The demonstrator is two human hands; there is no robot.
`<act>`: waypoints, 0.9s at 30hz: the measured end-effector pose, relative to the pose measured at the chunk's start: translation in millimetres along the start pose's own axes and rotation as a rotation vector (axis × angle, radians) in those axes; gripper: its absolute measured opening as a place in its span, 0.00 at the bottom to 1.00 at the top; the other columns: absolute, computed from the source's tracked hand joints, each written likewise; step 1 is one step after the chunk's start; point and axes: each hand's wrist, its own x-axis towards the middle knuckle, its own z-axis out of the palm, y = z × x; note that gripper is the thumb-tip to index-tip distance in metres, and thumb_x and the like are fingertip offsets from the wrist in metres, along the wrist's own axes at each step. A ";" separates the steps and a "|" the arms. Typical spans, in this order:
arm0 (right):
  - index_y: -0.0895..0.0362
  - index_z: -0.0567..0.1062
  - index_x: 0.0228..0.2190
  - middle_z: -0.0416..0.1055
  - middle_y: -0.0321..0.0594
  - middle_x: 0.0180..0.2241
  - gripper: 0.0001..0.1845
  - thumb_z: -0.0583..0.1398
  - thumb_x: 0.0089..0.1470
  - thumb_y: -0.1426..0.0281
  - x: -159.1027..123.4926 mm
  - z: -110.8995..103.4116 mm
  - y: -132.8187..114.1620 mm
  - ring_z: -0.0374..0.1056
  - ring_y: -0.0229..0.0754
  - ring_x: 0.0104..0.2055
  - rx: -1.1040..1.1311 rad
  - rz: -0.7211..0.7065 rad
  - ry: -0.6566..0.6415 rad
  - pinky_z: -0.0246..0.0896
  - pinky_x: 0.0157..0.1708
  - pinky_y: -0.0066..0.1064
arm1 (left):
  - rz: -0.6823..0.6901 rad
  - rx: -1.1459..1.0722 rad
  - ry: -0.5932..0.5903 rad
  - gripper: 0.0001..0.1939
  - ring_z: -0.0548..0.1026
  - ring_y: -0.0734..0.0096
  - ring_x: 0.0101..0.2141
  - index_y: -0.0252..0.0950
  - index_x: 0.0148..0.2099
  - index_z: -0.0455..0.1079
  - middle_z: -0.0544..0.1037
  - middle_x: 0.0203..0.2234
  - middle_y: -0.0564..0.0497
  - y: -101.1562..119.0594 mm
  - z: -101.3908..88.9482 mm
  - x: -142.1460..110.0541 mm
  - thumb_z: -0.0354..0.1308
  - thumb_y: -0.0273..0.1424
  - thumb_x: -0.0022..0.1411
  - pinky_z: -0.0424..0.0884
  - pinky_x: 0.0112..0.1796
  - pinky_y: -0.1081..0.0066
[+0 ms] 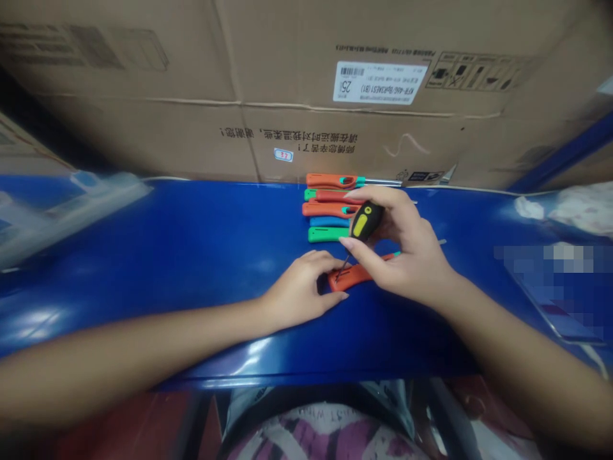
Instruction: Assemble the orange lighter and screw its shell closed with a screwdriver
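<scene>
My right hand [414, 252] is closed round a short black-and-yellow screwdriver [366, 222]. Its thin shaft slants down, with the tip at the slot near the end of an orange utility lighter [353, 275]. The thumb and index finger of my left hand [299, 287] close about that same end from the left. My right hand partly covers the lighter's other end. Just beyond, more lighters lie side by side: an orange one [330, 181] with a metal barrel, a red-and-green one [330, 195], another orange one [325, 209], a blue one [329, 222] and a green one [328, 235].
A blue table [201, 255] carries everything. Behind it stands a large cardboard box [186, 140] with a white label. A clear plastic item [90, 204] lies at the left. On the right are a whitish bundle [582, 207] and a flat, partly blurred object [550, 300].
</scene>
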 end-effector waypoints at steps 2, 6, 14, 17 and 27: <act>0.50 0.67 0.58 0.71 0.43 0.55 0.28 0.64 0.57 0.66 0.2 -2.4 3.8 0.74 0.48 0.48 -0.085 -0.051 0.004 0.75 0.45 0.38 | 0.030 -0.004 -0.010 0.20 0.76 0.58 0.44 0.34 0.50 0.74 0.80 0.42 0.45 -1.8 0.1 0.6 0.70 0.30 0.56 0.73 0.47 0.57; 0.50 0.56 0.66 0.68 0.45 0.59 0.32 0.56 0.64 0.64 -0.7 -6.1 9.4 0.74 0.47 0.50 -0.042 -0.062 -0.105 0.76 0.44 0.39 | 0.099 -0.043 -0.033 0.21 0.74 0.59 0.50 0.34 0.55 0.72 0.78 0.48 0.44 -5.8 -4.3 -1.5 0.67 0.31 0.60 0.71 0.53 0.56; 0.48 0.67 0.60 0.74 0.42 0.54 0.29 0.64 0.59 0.62 -4.3 -6.0 6.4 0.74 0.50 0.51 -0.142 -0.218 0.026 0.77 0.44 0.39 | 0.142 -0.076 -0.072 0.16 0.75 0.62 0.47 0.34 0.54 0.73 0.79 0.46 0.45 -4.2 -6.3 -2.9 0.62 0.29 0.64 0.71 0.51 0.59; 0.49 0.60 0.64 0.72 0.43 0.55 0.27 0.56 0.66 0.65 -3.8 -3.6 1.9 0.74 0.47 0.51 -0.036 -0.145 -0.073 0.77 0.44 0.39 | 0.132 -0.062 -0.074 0.17 0.75 0.63 0.45 0.35 0.54 0.72 0.79 0.43 0.46 -3.5 -6.9 -3.0 0.63 0.29 0.64 0.72 0.49 0.61; 0.52 0.64 0.61 0.74 0.42 0.53 0.25 0.58 0.65 0.65 -1.8 -4.4 7.7 0.75 0.46 0.50 0.009 -0.212 -0.014 0.75 0.49 0.40 | 0.156 -0.019 -0.062 0.16 0.74 0.63 0.45 0.33 0.54 0.72 0.78 0.44 0.45 -3.0 -5.4 -5.9 0.63 0.30 0.64 0.72 0.48 0.61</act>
